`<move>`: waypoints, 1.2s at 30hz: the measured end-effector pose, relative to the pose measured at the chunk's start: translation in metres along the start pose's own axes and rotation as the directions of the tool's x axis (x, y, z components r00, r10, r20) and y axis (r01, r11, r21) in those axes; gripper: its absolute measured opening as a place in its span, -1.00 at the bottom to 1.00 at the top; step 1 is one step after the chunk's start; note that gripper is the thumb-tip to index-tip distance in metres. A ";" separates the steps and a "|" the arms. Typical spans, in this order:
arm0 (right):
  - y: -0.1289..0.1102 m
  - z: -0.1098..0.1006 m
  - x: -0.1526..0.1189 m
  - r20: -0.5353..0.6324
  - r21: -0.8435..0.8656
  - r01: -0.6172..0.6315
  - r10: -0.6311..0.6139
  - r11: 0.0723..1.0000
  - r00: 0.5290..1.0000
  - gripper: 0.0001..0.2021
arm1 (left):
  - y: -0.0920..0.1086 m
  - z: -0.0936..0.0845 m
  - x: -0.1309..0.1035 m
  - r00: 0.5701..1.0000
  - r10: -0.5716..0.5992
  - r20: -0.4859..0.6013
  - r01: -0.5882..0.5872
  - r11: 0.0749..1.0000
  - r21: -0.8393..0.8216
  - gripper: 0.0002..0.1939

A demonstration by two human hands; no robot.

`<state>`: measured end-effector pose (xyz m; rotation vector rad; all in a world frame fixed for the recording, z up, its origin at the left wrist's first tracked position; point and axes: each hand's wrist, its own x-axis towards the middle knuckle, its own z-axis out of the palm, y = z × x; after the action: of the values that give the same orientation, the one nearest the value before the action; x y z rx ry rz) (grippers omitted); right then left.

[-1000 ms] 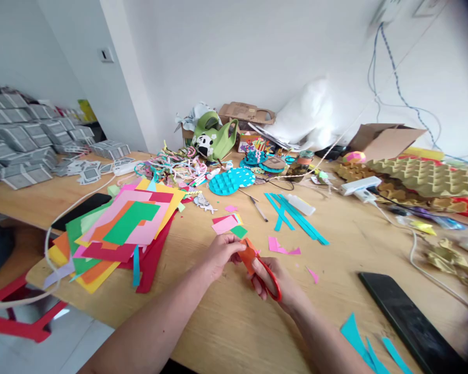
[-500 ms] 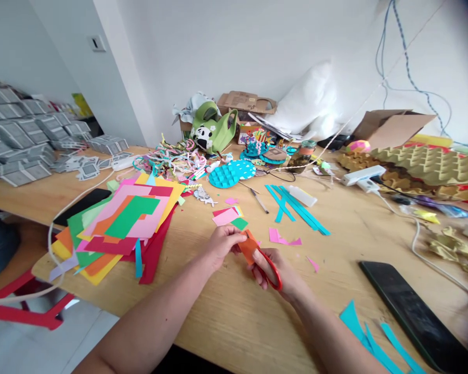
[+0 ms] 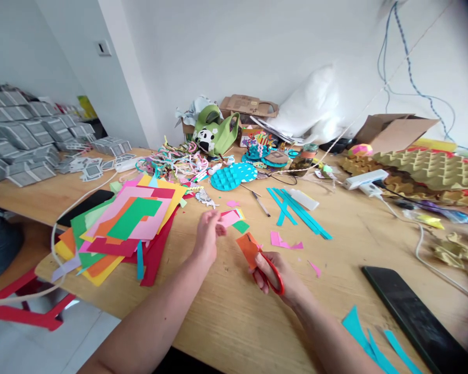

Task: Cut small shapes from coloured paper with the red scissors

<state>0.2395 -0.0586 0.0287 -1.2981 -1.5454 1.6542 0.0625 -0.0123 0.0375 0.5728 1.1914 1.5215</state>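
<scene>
My right hand point(image 3: 271, 272) is closed around red-handled scissors point(image 3: 278, 283), their blades pointing up and to the left. An orange paper piece point(image 3: 247, 250) is held along the blades, partly under my thumb. My left hand point(image 3: 209, 234) is off the orange paper, fingers a little apart and slightly curled. Its fingertips are at the left edge of a small group of cut papers: pink point(image 3: 230, 218) and green point(image 3: 241, 226). Whether they touch the pink one I cannot tell. Pink scraps point(image 3: 284, 241) lie beyond the scissors.
A stack of coloured paper point(image 3: 125, 249) lies to the left. Blue strips point(image 3: 300, 213), a pen point(image 3: 260, 203) and a phone point(image 3: 409, 311) are on the table point(image 3: 234, 322). At the back stand a green bag point(image 3: 218, 135) and blue round pieces point(image 3: 226, 177); egg trays point(image 3: 421, 166) are right.
My left hand has let go of the orange paper and moved up and left to the small cut papers. My right hand keeps the scissors and orange paper in nearly the same place.
</scene>
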 end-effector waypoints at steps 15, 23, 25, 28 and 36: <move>0.005 -0.001 0.003 -0.002 0.050 0.024 -0.024 0.998 1.000 -0.35 | -0.010 0.010 -0.020 0.930 -0.128 0.344 0.071 0.982 0.173 -0.80; 0.005 0.000 0.002 0.007 0.060 0.026 -0.026 0.998 1.000 -0.36 | -0.011 0.009 -0.022 0.893 -0.178 0.414 0.090 0.971 0.223 -0.82; 0.007 0.000 0.003 0.013 0.057 0.027 -0.027 0.998 1.000 -0.37 | -0.011 0.009 -0.021 0.889 -0.179 0.422 0.086 0.969 0.230 -0.83; 0.008 -0.001 0.003 0.014 0.071 0.027 -0.028 0.997 1.000 -0.36 | -0.012 0.008 -0.021 0.881 -0.170 0.441 0.066 0.968 0.241 -0.85; 0.003 0.000 0.002 0.005 0.095 0.011 -0.012 0.995 1.000 -0.33 | -0.012 0.009 -0.022 0.872 -0.158 0.464 0.044 0.968 0.248 -0.85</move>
<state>0.2398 -0.0574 0.0252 -1.2337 -1.4560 1.7042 0.0821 -0.0302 0.0352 0.9670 0.9892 1.0661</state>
